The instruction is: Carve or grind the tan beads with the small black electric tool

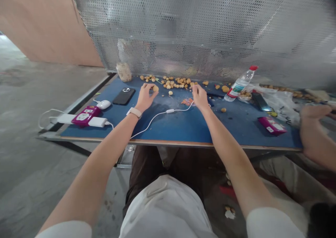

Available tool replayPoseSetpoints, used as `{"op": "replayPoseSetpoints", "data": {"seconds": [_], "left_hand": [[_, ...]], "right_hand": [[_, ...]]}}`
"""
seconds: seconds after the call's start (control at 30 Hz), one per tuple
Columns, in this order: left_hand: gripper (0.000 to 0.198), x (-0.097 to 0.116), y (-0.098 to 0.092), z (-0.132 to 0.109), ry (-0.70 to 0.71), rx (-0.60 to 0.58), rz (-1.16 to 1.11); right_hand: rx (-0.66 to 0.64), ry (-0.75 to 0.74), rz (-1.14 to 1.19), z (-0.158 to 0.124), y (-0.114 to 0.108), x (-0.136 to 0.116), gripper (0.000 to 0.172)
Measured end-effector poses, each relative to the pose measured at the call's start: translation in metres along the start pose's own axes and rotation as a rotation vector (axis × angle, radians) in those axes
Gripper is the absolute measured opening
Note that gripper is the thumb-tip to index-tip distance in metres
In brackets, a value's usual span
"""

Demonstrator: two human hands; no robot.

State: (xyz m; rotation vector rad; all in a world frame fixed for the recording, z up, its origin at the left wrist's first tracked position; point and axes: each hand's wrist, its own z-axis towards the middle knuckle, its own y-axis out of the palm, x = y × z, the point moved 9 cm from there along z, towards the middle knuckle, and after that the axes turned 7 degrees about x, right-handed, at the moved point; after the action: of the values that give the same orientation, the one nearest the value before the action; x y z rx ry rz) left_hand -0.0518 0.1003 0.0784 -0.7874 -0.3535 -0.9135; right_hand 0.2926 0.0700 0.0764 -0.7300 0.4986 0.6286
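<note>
Mesh (pixel 215 35) backs a blue tabletop (pixel 181 127); left hand (pixel 146 95) pinches a tan ball (pixel 155 89), right hand's (pixel 200 96) grip unclear.

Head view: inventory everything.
table: one, blue, centre
mesh panel: one, grey, behind table
round pieces: many, tan, mostly table's back
container: one, clear, back left
phone: one, black, left
packages: two, purple, left and right
rounded device: one, white, left
cable: one, white, front
debris: uncounted, orange, table middle
bottle: one, clear, right
plastic bag: one, clear, right
dark object: one, beside bag
other person's hand: one, bare, right edge
shirt: one, white, bottom
wristband: one, white, left wrist
left hand: one, bare, pinching a piece
right hand: one, bare, right of debris
</note>
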Motion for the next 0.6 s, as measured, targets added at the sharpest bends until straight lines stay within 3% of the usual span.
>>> {"op": "replayPoseSetpoints", "data": {"seconds": [0.17,0.27,0.4,0.6], "left_hand": [[0.023,0.013,0.014,-0.003,0.056,-0.106,-0.025],[0.023,0.013,0.012,-0.001,0.031,-0.101,-0.012],[0.027,0.009,0.004,0.003,-0.005,-0.068,-0.04],[0.027,-0.001,-0.004,0.007,-0.044,-0.066,-0.015]], "right_hand": [[-0.239,-0.115,0.025,-0.019,0.033,-0.034,0.06],[-0.434,-0.272,0.041,-0.035,0.054,-0.058,0.044],[-0.62,-0.379,0.011,-0.053,0.076,-0.075,0.036],[-0.688,-0.438,-0.027,-0.059,0.088,-0.083,0.023]]}}
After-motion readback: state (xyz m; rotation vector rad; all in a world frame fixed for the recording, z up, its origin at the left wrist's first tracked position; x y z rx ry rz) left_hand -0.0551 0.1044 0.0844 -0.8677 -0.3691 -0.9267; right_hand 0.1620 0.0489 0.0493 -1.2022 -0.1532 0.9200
